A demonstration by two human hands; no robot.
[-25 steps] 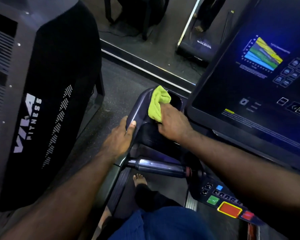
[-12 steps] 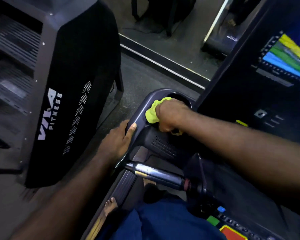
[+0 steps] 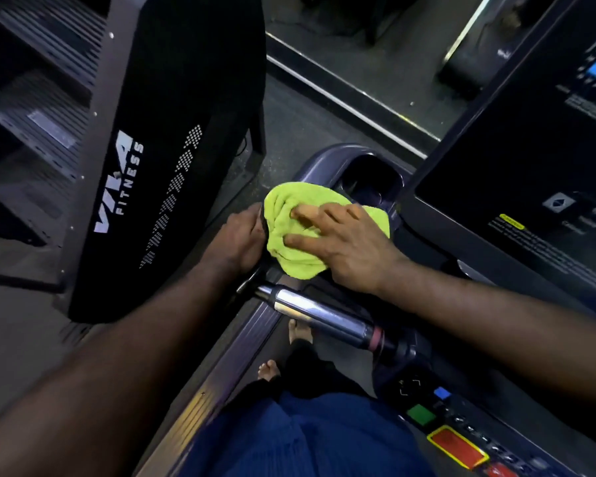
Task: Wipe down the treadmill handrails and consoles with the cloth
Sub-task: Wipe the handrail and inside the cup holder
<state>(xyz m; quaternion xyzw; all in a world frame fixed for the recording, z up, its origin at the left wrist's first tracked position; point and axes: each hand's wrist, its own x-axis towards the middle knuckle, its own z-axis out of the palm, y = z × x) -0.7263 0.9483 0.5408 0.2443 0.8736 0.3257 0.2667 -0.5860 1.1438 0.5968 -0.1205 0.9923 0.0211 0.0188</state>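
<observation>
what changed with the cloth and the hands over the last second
The right hand drew the cloth out of the cup holder and back toward the person. It now presses the cloth flat under straight fingers instead of bunching it, close beside the left hand. The left hand stayed on the outer edge of the handrail, and the chrome grip stayed untouched.

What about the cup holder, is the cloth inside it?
No, the right hand presses the cloth flat just outside the cup holder.
</observation>
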